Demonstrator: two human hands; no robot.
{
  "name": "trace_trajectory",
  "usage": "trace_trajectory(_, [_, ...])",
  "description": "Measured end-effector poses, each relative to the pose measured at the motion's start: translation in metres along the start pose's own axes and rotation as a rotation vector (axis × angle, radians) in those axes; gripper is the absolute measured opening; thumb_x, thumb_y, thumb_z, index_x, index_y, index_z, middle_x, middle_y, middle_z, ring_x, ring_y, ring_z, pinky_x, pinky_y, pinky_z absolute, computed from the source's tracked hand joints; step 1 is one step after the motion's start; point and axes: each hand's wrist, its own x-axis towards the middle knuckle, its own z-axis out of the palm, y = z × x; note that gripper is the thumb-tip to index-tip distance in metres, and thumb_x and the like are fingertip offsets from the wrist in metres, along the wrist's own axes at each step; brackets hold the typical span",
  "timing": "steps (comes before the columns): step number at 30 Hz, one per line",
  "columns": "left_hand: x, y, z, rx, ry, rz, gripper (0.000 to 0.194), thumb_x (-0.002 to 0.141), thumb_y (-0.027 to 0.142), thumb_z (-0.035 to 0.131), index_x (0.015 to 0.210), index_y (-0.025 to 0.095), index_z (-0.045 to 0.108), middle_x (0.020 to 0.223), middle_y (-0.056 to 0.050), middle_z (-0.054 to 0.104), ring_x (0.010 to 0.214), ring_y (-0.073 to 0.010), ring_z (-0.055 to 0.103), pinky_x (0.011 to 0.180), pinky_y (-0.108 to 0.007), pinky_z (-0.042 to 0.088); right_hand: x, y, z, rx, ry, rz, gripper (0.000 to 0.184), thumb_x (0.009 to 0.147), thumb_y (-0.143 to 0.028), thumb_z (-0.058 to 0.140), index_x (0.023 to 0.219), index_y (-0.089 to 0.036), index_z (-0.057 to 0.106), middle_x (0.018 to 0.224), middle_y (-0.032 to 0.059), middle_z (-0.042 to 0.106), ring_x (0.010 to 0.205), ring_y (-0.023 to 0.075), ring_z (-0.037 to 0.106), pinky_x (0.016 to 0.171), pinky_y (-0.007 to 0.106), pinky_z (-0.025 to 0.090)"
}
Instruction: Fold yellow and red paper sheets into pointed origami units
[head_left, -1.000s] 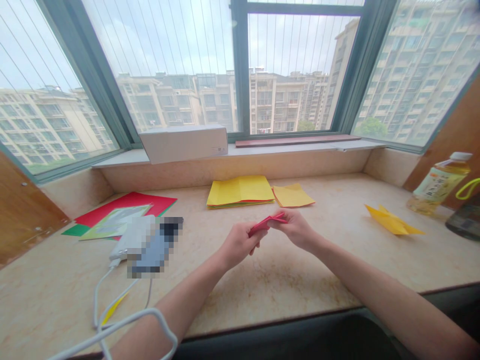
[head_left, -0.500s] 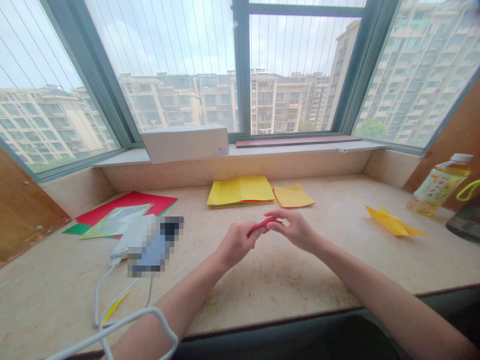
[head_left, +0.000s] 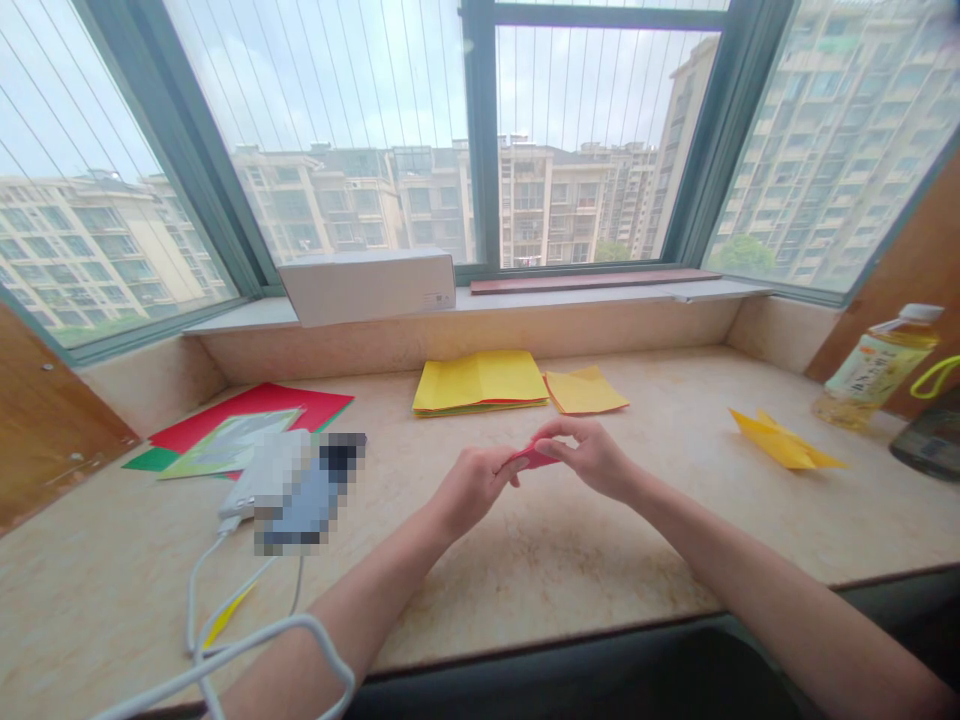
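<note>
A small folded piece of red paper (head_left: 537, 456) is held between my two hands, above the marble-look counter (head_left: 555, 560). My left hand (head_left: 481, 484) pinches its left end, thumb on top. At the other end, my right hand (head_left: 587, 455) grips the paper between thumb and fingers. Parts of the paper are covered by the fingers. Just beyond the hands lie a stack of yellow sheets (head_left: 480, 382) with red and green edges below, and a smaller stack of orange-yellow squares (head_left: 587, 389). To the right rests a folded yellow paper shape (head_left: 784, 442).
At left are red sheets (head_left: 247, 405), a green sheet (head_left: 146, 459), a white charger-like block (head_left: 262, 475), a blurred-out phone-like object (head_left: 315, 500) and white cables (head_left: 300, 622). A drink bottle (head_left: 874, 370) and a dark container (head_left: 930, 437) stand at right. A white box (head_left: 367, 288) sits on the sill.
The red paper has tilted, so more of its flat face shows between the hands. My fingers have shifted slightly on it; the things on the counter stay in place.
</note>
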Motion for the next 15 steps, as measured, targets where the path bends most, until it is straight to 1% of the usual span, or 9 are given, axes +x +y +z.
trace_trajectory(3, [-0.0004,-0.0012,0.0015,0.019,0.024,0.007,0.041,0.095,0.040,0.049,0.068,0.017,0.070,0.053,0.001,0.059,0.048,-0.0110,0.050,0.054,-0.022,0.037,-0.0009,-0.0014,0.0012,-0.048,0.014,-0.032,0.021,0.089,-0.038,0.063,0.079,-0.020,0.070,0.078,0.0036,0.072,0.076,0.0203,0.065,0.072,0.032,0.050])
trace_trajectory(6, [-0.0011,0.0005,0.0015,0.027,0.038,0.005,0.042,0.096,0.041,0.047,0.070,0.017,0.071,0.052,0.001,0.060,0.048,-0.0112,0.051,0.055,-0.022,0.038,-0.0015,-0.0019,0.0007,-0.120,0.086,-0.089,0.020,0.090,-0.035,0.061,0.078,-0.020,0.068,0.079,0.0040,0.071,0.076,0.0203,0.064,0.071,0.032,0.048])
trace_trajectory(8, [-0.0014,0.0015,0.0003,0.026,0.035,0.007,0.043,0.097,0.040,0.045,0.072,0.017,0.072,0.050,0.001,0.057,0.047,-0.0113,0.051,0.055,-0.022,0.039,-0.0011,-0.0003,-0.0004,-0.132,0.117,-0.097,0.020,0.090,-0.035,0.061,0.078,-0.020,0.068,0.078,0.0040,0.071,0.075,0.0203,0.064,0.071,0.032,0.048])
trace_trajectory(10, [-0.0015,0.0012,-0.0015,0.027,0.035,0.012,0.041,0.097,0.038,0.045,0.074,0.017,0.072,0.047,0.002,0.055,0.045,-0.0115,0.051,0.054,-0.022,0.039,0.0000,0.0025,-0.0016,-0.095,0.115,-0.069,0.019,0.089,-0.037,0.062,0.083,-0.020,0.069,0.081,0.0041,0.072,0.077,0.0205,0.065,0.071,0.031,0.048])
trace_trajectory(12, [-0.0012,-0.0002,-0.0032,0.034,0.043,0.015,0.041,0.097,0.038,0.045,0.074,0.017,0.072,0.046,0.002,0.054,0.045,-0.0116,0.051,0.053,-0.022,0.038,0.0010,0.0051,-0.0027,-0.055,0.079,-0.029,0.021,0.089,-0.040,0.062,0.087,-0.020,0.070,0.083,0.0045,0.073,0.078,0.0209,0.066,0.071,0.031,0.049])
trace_trajectory(15, [-0.0006,-0.0018,-0.0041,0.039,0.056,0.017,0.045,0.097,0.042,0.046,0.066,0.017,0.068,0.048,0.001,0.055,0.047,-0.0114,0.051,0.052,-0.022,0.038,0.0017,0.0064,-0.0042,-0.075,0.050,-0.019,0.026,0.091,-0.042,0.059,0.083,-0.019,0.070,0.078,0.0041,0.073,0.073,0.0202,0.065,0.068,0.031,0.049])
